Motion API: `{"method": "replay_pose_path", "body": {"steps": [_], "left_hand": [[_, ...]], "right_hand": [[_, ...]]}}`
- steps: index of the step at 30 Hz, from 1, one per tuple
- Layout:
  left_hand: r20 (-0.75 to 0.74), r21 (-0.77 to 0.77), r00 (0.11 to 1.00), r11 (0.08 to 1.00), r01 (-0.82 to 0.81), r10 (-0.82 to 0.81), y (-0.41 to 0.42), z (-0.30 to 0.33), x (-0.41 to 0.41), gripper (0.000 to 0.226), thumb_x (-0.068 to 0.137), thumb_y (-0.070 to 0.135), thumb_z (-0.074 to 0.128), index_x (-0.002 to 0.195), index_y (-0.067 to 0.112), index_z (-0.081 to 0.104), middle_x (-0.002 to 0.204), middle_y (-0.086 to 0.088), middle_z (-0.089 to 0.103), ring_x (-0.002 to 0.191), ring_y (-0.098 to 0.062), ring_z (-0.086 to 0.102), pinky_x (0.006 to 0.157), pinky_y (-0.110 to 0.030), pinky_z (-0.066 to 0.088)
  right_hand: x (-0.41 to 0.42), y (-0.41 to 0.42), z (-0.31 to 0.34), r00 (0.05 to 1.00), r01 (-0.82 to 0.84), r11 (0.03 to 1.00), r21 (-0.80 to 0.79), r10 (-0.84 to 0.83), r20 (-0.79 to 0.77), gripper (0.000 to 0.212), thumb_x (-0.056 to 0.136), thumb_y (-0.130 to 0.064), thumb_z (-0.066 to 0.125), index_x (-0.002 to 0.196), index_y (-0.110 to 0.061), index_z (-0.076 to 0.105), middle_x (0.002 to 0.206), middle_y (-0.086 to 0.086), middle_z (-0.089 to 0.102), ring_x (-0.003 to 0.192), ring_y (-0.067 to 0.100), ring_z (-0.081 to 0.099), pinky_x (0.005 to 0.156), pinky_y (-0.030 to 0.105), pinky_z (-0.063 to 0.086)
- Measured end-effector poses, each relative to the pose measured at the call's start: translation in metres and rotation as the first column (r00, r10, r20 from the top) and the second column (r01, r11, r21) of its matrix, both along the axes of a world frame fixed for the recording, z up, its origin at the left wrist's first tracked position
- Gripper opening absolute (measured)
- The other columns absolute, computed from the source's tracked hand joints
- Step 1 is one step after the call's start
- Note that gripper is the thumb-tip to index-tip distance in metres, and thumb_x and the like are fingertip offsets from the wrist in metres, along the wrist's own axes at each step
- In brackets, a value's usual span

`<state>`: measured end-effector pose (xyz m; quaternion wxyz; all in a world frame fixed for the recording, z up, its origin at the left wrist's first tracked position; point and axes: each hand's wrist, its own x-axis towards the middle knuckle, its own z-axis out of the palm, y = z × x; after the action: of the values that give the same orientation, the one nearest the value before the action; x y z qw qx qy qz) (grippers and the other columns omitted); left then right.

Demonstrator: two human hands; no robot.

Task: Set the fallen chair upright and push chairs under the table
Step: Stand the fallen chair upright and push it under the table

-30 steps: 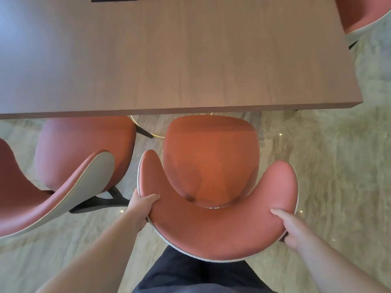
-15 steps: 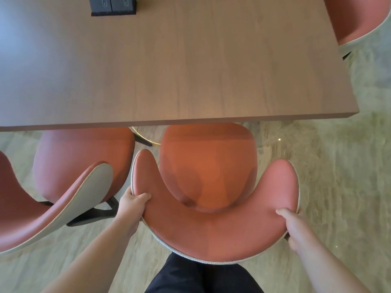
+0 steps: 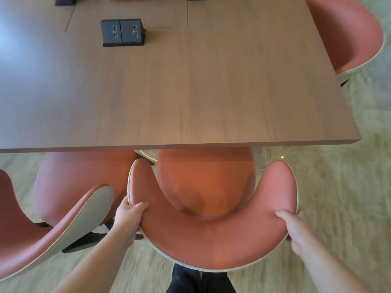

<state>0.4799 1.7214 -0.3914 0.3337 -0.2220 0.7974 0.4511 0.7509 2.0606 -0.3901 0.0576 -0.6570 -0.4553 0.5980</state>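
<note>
An upright orange-red chair (image 3: 211, 240) with a curved backrest stands right in front of me, its seat partly under the near edge of the wooden table (image 3: 190, 102). My left hand (image 3: 129, 216) grips the left end of the backrest, thumb on top. My right hand (image 3: 296, 227) grips the right end the same way. A second chair (image 3: 69, 191) of the same kind stands to the left, turned at an angle, its seat partly under the table and its grey-backed backrest close to my left hand.
A third orange-red chair (image 3: 347, 34) stands at the table's right end. A black socket box (image 3: 122, 31) sits on the tabletop, with another (image 3: 64, 1) at the far edge. The floor (image 3: 338, 197) is pale carpet. My dark trousers (image 3: 198, 280) show below the chair.
The chair has slid forward, so more of its seat lies under the table edge. Both hands kept their hold on the backrest, and more of the tabletop has come into view.
</note>
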Motion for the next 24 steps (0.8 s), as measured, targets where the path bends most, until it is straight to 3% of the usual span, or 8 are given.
{"method": "replay_pose_path", "body": {"steps": [2,7,12,17,24], "left_hand": [[-0.024,0.009,1.000,1.000,0.006,-0.006,0.007,-0.004,-0.007,0.029,0.086,0.016,0.069,0.114,0.026,0.067,0.104,-0.018,0.077,0.090,-0.046,0.075,0.073,-0.060,0.065],[-0.050,0.024,0.999,1.000,0.003,-0.002,0.023,-0.021,-0.028,0.023,0.090,0.011,0.070,0.105,0.028,0.065,0.103,-0.015,0.077,0.080,-0.035,0.074,0.050,-0.035,0.056],[-0.045,0.035,0.999,0.999,-0.017,0.019,0.028,-0.034,-0.029,0.028,0.092,0.009,0.070,0.116,0.021,0.064,0.106,-0.017,0.076,0.086,-0.040,0.074,0.056,-0.039,0.057],[-0.076,0.036,0.997,0.999,0.006,-0.004,0.037,-0.037,-0.037,0.022,0.093,0.009,0.067,0.104,0.027,0.064,0.106,-0.022,0.075,0.082,-0.038,0.069,0.065,-0.046,0.055],[-0.087,0.044,0.996,0.999,0.006,-0.003,0.043,-0.041,-0.042,0.022,0.094,0.009,0.068,0.106,0.027,0.062,0.106,-0.019,0.073,0.085,-0.038,0.069,0.076,-0.059,0.061]], "right_hand": [[-0.008,0.007,-0.005,1.000,-0.009,1.000,0.002,0.009,-0.013,0.022,0.087,0.001,0.062,0.099,-0.017,0.059,0.094,0.011,0.071,0.080,0.030,0.066,0.067,0.038,0.049],[-0.024,0.026,-0.018,1.000,-0.009,1.000,0.007,0.010,-0.021,0.020,0.088,-0.002,0.062,0.100,-0.016,0.059,0.091,0.010,0.071,0.079,0.031,0.066,0.068,0.039,0.049],[-0.034,0.039,-0.028,0.998,-0.044,0.999,0.019,0.044,-0.034,0.023,0.087,-0.001,0.062,0.103,-0.018,0.060,0.095,0.012,0.073,0.083,0.034,0.068,0.074,0.044,0.049],[-0.040,0.047,-0.038,0.998,-0.055,0.998,0.013,0.055,-0.030,0.029,0.088,-0.002,0.062,0.115,-0.012,0.059,0.104,0.018,0.073,0.092,0.038,0.069,0.077,0.046,0.051],[-0.045,0.052,-0.049,0.997,-0.074,0.997,0.011,0.074,-0.021,0.028,0.090,-0.003,0.061,0.115,-0.015,0.060,0.106,0.015,0.073,0.094,0.036,0.069,0.079,0.044,0.051]]}}
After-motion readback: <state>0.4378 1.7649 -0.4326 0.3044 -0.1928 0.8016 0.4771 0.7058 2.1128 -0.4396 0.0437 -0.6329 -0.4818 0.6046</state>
